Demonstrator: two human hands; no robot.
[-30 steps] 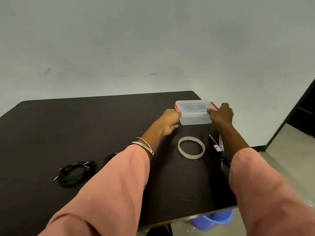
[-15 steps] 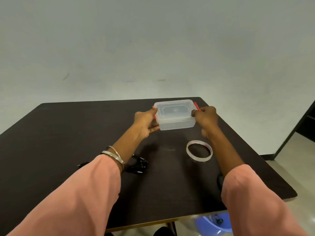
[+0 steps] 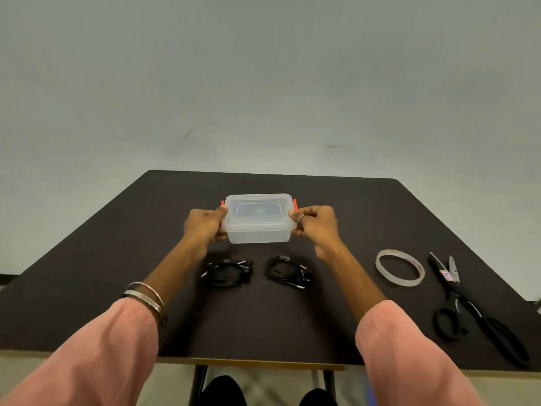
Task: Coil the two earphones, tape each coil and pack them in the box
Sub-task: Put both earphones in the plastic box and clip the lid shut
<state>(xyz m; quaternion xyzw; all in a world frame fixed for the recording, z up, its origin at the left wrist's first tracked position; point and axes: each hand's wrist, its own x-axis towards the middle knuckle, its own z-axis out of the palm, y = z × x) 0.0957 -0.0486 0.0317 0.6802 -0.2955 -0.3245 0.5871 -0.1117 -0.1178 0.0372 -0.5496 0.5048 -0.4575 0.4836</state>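
Holding the box (image 3: 259, 219) between both hands, we stretch our two arms forward over the dark table (image 3: 87, 259); the left hand (image 3: 203, 227) grips the left end of the box with curled fingers and the thumb near the lid edge; the right hand (image 3: 317, 225) grips the right end in the same way, and a ring shows on one of its fingers; pink sleeves cover both forearms, and two bangles (image 3: 146, 297) sit on the left wrist. The box is clear plastic with its lid on and red clips at both ends; we cannot tell if it rests on the table or is a little above it. Just in front of it, between our forearms, lie the left earphone (image 3: 228, 272) and the right earphone (image 3: 288, 272), each a black bundle, near each other but apart; to the right lie the tape roll (image 3: 399, 272) and, beside it, the scissors (image 3: 474, 309).

Compared with half a second ago, both hands grip the box as before, but the box now stands at the middle of the table; both earphones, partly hidden before, now show in full, and the scissors have come into view.
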